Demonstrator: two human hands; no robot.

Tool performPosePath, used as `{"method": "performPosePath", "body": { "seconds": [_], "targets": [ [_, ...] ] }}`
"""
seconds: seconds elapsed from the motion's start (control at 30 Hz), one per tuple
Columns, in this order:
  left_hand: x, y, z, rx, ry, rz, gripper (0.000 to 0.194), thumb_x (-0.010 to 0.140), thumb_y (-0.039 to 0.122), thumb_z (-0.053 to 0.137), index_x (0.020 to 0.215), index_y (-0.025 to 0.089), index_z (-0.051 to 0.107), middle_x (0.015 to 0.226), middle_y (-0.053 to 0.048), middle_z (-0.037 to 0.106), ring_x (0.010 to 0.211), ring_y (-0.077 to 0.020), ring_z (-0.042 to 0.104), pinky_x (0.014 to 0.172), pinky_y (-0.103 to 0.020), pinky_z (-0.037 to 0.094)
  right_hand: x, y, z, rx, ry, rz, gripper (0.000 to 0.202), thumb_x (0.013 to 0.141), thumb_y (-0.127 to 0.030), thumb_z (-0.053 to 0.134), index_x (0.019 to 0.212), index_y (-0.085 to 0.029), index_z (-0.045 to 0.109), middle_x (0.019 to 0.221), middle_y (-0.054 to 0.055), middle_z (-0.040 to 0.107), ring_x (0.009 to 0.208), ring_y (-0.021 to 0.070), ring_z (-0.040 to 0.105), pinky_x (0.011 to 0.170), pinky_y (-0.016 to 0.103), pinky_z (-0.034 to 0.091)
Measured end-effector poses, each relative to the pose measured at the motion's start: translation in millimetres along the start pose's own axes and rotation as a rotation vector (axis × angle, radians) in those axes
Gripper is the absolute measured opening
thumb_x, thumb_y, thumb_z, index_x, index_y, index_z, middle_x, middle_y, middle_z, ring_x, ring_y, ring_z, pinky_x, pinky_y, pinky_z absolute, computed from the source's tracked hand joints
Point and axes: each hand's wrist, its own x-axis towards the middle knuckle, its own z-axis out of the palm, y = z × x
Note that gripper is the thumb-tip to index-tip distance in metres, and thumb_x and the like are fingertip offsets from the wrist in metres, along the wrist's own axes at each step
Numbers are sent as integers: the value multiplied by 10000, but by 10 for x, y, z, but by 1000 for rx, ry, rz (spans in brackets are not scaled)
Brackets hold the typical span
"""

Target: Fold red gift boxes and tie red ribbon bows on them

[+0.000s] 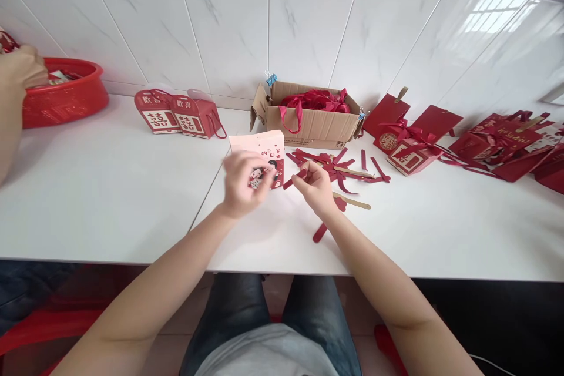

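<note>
A dark red strip is pinched between the thumb and fingers of my right hand, just right of a pink and red printed paper box. My left hand is raised in front of that box, blurred, with its fingers curved and apart and nothing seen between them. The box shows two cartoon figures and is partly covered by my left hand. Beyond my right hand lies a pile of red and gold strips. A red strip and a gold strip rest nearer to me.
A cardboard box of red ribbons stands against the tiled wall. Two red gift boxes are at the left. More red boxes and bags stand at the right. Another person's hand is at a red basin, far left.
</note>
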Motion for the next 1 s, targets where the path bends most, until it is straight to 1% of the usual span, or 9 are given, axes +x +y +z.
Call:
{"method": "performPosePath", "body": {
  "seconds": [0.07,0.13,0.27,0.4,0.53,0.63,0.73,0.87,1.0],
  "targets": [
    [-44,147,59,-144,-273,-1,125,820,247,610,936,212,579,892,-38,638,844,-189,610,813,-345,488,-18,22,18,-127,54,-60,196,645,-213,520,648,-228,325,592,-56,370,535,91,351,502,237,322],
    [-84,229,130,-240,-376,-103,129,841,252,584,957,195,592,892,-40,648,776,-165,606,720,-306,500,-36,45,26,-251,79,-124,173,631,-178,503,642,-228,338,586,-50,392,550,100,368,514,241,334],
    [-119,205,221,-355,-323,-370,154,828,304,605,905,172,620,866,-47,664,784,-172,630,699,-292,513,-61,83,45,-356,30,-253,102,712,-184,508,714,-226,415,628,-35,475,587,111,452,569,249,408],
    [-93,148,229,-535,-259,-600,211,813,359,627,888,163,626,893,-56,669,849,-192,643,737,-307,528,-83,66,73,-314,-52,-352,111,783,-214,530,879,-221,477,723,-20,562,647,118,539,628,262,472],
    [-44,149,193,-762,-237,-768,267,813,412,642,910,171,579,948,-60,670,891,-190,642,747,-313,525,-23,-4,-75,-308,-66,-433,156,806,-194,539,962,-211,535,809,7,628,691,121,584,651,265,497],
    [-21,138,162,-972,-354,-883,238,834,385,617,892,183,507,893,-47,682,848,-188,659,749,-343,525,87,6,-344,-397,21,-330,64,823,-195,529,865,-198,576,786,18,648,688,131,594,655,274,498],
    [-14,102,149,-1078,-515,-941,207,831,335,610,879,181,481,729,-4,654,714,-167,648,723,-347,518,154,93,-606,-550,-71,-179,99,825,-162,517,842,-188,611,793,26,665,701,146,605,668,290,494],
    [-14,47,167,-953,-473,-942,189,825,319,609,879,160,521,615,29,596,619,-128,587,693,-310,500,119,219,-744,-729,-258,-83,180,794,-86,536,877,-181,665,897,46,687,759,156,621,716,304,494],
    [-30,30,193,-824,-468,-944,232,819,371,621,860,161,531,588,34,598,562,-114,569,662,-298,483,71,275,-703,-829,-332,5,172,763,-158,666,931,-180,694,909,61,692,815,192,630,712,320,499]
  ]
}}
